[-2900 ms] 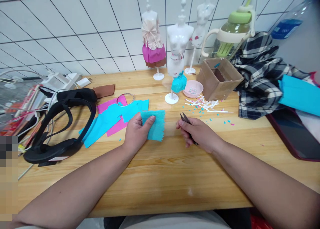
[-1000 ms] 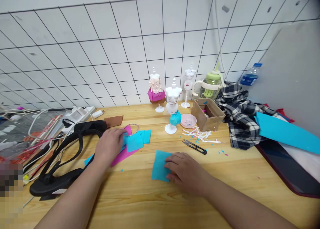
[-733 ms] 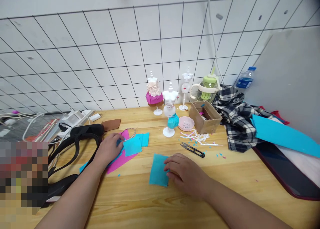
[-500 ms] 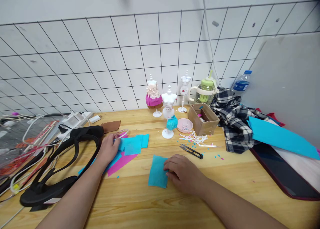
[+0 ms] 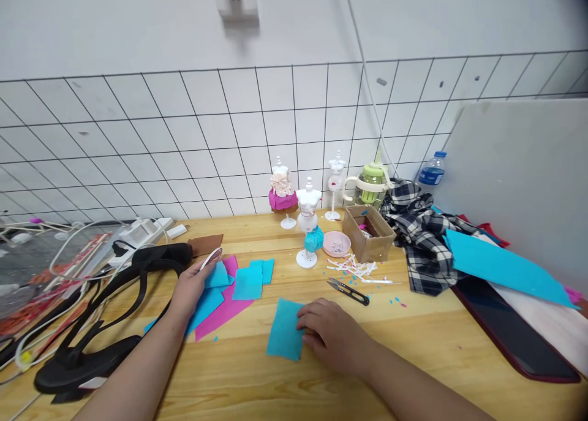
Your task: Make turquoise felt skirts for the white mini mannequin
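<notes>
My left hand [image 5: 192, 286] is closed on a thin clear tape ring [image 5: 211, 258], lifted on edge above a pile of turquoise and pink fabric pieces [image 5: 229, 292]. My right hand [image 5: 328, 335] lies flat with its fingers on a turquoise fabric square [image 5: 283, 336] on the wooden table [image 5: 413, 341]. Black thread snips [image 5: 349, 291] lie on the table beyond my right hand. A small white mannequin with a turquoise skirt [image 5: 307, 231] stands further back.
Two more small mannequins [image 5: 282, 191] stand by the tiled wall, with a pink dish [image 5: 336, 244], a cardboard box [image 5: 367, 232], paper scraps, a green jug and a plaid cloth [image 5: 413, 237]. A black headset [image 5: 110, 311] and cables lie left. A turquoise sheet [image 5: 500, 266] lies right.
The snips were put down and my right hand settled on the turquoise square. My left hand reached to the fabric pile and lifted the ring. The view tilted up.
</notes>
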A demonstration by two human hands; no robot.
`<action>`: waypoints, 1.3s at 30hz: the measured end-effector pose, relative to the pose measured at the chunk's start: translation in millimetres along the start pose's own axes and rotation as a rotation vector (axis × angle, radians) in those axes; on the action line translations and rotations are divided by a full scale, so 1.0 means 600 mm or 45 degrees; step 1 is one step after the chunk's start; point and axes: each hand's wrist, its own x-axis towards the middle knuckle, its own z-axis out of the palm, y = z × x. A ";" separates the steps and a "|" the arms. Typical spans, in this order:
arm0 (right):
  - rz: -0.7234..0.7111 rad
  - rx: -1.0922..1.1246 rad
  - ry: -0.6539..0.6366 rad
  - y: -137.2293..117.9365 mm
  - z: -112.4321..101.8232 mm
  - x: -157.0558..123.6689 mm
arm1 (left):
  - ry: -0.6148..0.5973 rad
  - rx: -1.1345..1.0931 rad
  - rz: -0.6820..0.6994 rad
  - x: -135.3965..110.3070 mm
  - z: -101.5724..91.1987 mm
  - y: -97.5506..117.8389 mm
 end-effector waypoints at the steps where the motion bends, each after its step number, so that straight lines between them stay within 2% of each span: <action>1: 0.001 -0.006 -0.004 -0.001 0.000 -0.001 | 0.001 -0.078 -0.043 0.000 -0.001 0.002; 5: -0.006 -0.019 -0.014 -0.006 -0.001 -0.003 | 0.059 -0.367 -0.186 0.004 -0.005 0.004; 7: -0.010 -0.019 -0.018 -0.006 -0.001 -0.003 | 0.065 -0.483 -0.176 0.006 -0.008 0.004; 9: -0.011 -0.022 -0.015 -0.006 -0.001 -0.004 | 0.027 -0.469 -0.124 0.006 -0.009 0.006; 14: -0.022 -0.019 0.004 -0.008 -0.001 -0.006 | 0.057 -0.111 0.119 -0.005 -0.003 0.019; 16: -0.019 -0.026 -0.012 -0.009 -0.002 -0.006 | 0.071 -0.088 0.175 -0.009 0.002 0.024; 20: 0.001 -0.040 -0.031 -0.011 -0.005 -0.005 | 0.026 -0.112 0.175 -0.010 0.008 0.022; 25: 0.000 -0.042 -0.031 -0.015 -0.009 -0.002 | 0.078 0.038 0.232 -0.012 0.013 0.014; 30: -0.013 -0.034 -0.048 -0.016 -0.013 -0.003 | 0.131 0.355 0.325 -0.015 0.012 0.017; 33: -0.002 -0.053 0.005 -0.014 -0.014 -0.004 | 0.122 0.509 0.384 -0.017 0.009 0.029; 37: -0.013 -0.049 0.101 -0.012 -0.015 -0.003 | 0.284 0.818 0.448 -0.028 0.012 0.046; 39: -0.029 -0.041 0.120 -0.013 -0.014 -0.003 | 0.293 0.866 0.475 -0.036 0.017 0.050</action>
